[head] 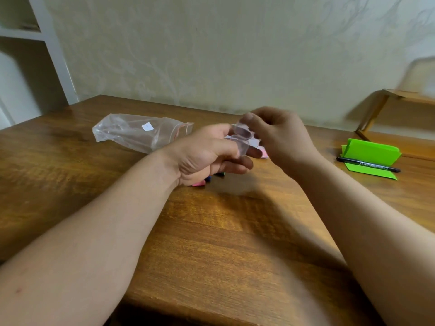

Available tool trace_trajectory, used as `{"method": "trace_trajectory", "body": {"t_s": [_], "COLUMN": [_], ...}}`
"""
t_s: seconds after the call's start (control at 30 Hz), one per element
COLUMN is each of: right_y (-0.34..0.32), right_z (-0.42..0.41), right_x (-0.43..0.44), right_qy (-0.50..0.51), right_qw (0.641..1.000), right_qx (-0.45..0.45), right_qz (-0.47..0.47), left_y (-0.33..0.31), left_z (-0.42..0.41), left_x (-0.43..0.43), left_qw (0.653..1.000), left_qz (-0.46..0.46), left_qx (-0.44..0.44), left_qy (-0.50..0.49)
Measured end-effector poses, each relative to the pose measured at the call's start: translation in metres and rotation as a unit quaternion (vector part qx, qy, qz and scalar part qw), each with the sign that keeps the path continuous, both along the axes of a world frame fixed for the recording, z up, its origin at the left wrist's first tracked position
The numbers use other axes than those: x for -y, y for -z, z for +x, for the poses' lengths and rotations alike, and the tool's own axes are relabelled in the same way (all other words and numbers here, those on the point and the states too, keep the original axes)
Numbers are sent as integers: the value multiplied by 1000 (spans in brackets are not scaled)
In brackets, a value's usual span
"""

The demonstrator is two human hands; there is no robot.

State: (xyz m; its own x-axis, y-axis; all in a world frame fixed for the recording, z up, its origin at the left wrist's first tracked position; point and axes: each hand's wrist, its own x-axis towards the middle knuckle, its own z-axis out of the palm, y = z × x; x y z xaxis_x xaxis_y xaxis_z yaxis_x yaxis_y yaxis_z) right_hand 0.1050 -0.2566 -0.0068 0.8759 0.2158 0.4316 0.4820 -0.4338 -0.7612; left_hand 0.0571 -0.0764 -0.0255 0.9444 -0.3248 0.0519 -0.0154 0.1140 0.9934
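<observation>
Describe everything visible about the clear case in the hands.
The case is small, of see-through plastic with rounded corners, in two shallow halves meeting along a line across the middle, seemingly hinged open. It is held above the table. The left hand grips the lower half, thumb across its front; the right hand pinches the upper half. Any contents cannot be told.

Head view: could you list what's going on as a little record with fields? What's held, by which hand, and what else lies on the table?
Held thing: small clear case, lid seemingly hinged open
Lower half: left hand grips it
Upper half: right hand pinches it
Surface: wooden table
To the left: clear zip bag, lying down
To the right: folded green paper, black marker across it
Behind the hands: pink paper, mostly hidden
</observation>
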Motion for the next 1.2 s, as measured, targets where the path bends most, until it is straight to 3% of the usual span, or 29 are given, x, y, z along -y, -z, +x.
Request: {"method": "trace_trajectory", "body": {"t_s": [0.1,0.3,0.47,0.57,0.77,1.2], "right_y": [-18,-14,9,27,35,30], "right_z": [5,15,19,21,13,12], "right_x": [-19,-39,-22,-12,-17,-15], "right_qy": [-42,-100,-12,47,33,-3], "right_qw": [998,994,991,998,979,959], "right_qx": [21,-25,-67,-42,-55,-91], "right_qz": [-43,34,114,17,-195,-268], "left_y": [-3,-7,-10,-9,-6,-6], "left_z": [3,8,17,18,18,13], "left_x": [-5,-17,-27,-31,-31,-24], "left_qw": [999,993,969,947,933,944], "left_qz": [-38,-97,-188,-239,-252,-223], "left_qx": [-11,-39,-69,-89,-94,-94], "left_qy": [-5,-53,-146,-194,-237,-223]}}
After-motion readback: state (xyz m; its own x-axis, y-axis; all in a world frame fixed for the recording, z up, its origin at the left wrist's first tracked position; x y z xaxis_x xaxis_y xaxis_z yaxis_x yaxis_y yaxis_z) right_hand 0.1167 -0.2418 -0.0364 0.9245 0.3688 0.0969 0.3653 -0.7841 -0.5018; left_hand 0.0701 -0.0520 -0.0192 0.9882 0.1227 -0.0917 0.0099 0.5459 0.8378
